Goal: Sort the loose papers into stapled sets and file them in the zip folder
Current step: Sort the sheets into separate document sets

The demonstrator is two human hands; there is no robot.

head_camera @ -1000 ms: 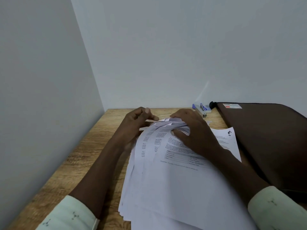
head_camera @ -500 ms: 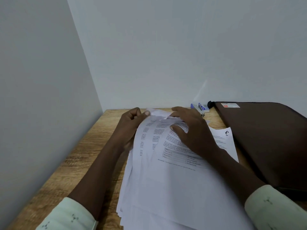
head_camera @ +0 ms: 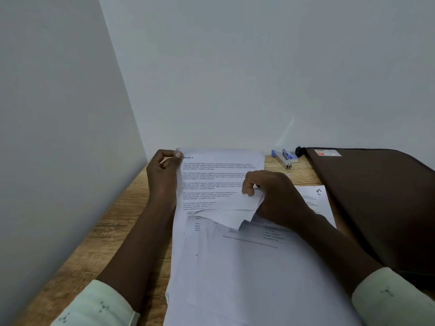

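The stapler (head_camera: 283,157) lay at the far edge of the table (head_camera: 113,231), and everything that mattered sat to its left or on its near side. The printed sheet (head_camera: 219,175) headed "Section 3" stood just left of the stapler, its long axis running from the person out toward the wall. The left hand (head_camera: 162,177) was well left of the stapler and pinched that sheet's far left corner between thumb and curled fingers. The right hand (head_camera: 275,196) sat on the near side of the stapler – much the nearer hand to it – with fingers closed round the bent edges of the folded-back sheets (head_camera: 237,212), holding them off the page below. The rest of the pile (head_camera: 235,278) spread from there toward the person, farther again from the stapler. The zip folder (head_camera: 376,208), dark and lying flat, began just right of the stapler; whether its zip was undone could not be told. Judging from this, a set was being parted from the pile, and stapling would likely fall to the right hand – it would first have to let go of its sheets
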